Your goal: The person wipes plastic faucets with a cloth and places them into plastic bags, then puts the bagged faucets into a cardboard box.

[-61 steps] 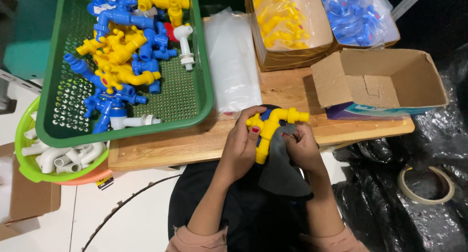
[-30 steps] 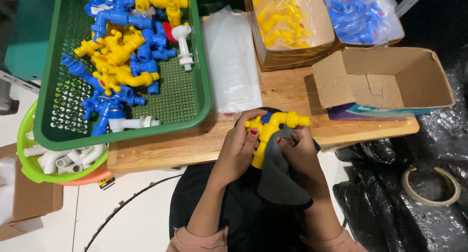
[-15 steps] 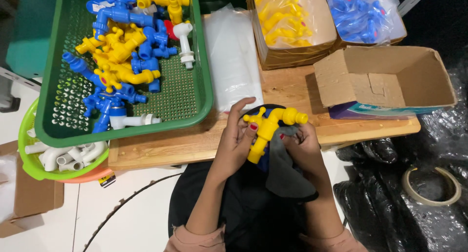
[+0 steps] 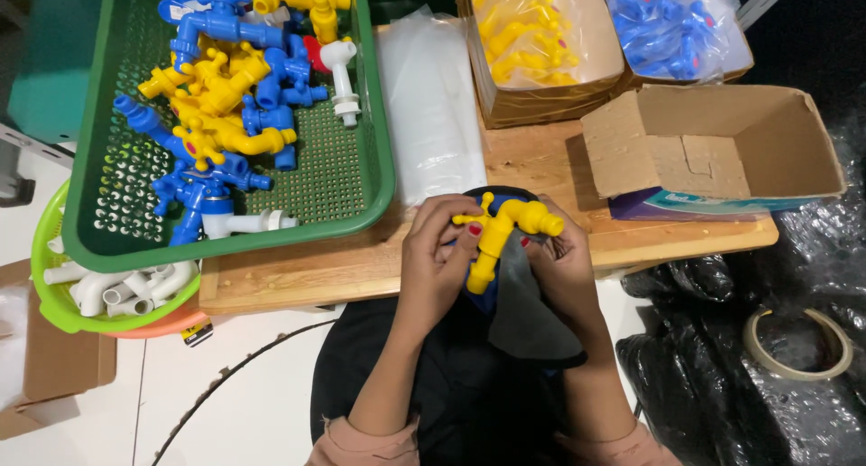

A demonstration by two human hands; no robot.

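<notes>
Head view shows your left hand (image 4: 437, 254) and right hand (image 4: 564, 263) both closed around 1 yellow plastic tap (image 4: 501, 227), held over a dark cloth (image 4: 528, 313) at the near edge of the wooden table (image 4: 532, 159). Keep your fingers clear of the spout and grip the smooth, glossy body firmly so it cannot twist. Beside you, the green perforated tray (image 4: 370, 209) holds more hard, moulded taps in yellow and blue.

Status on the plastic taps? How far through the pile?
Done: two bagged batches in boxes, yellow taps and blue taps. In hand: left hand and right hand hold one yellow tap with a dark cloth. Left: loose taps in the green tray.
</notes>
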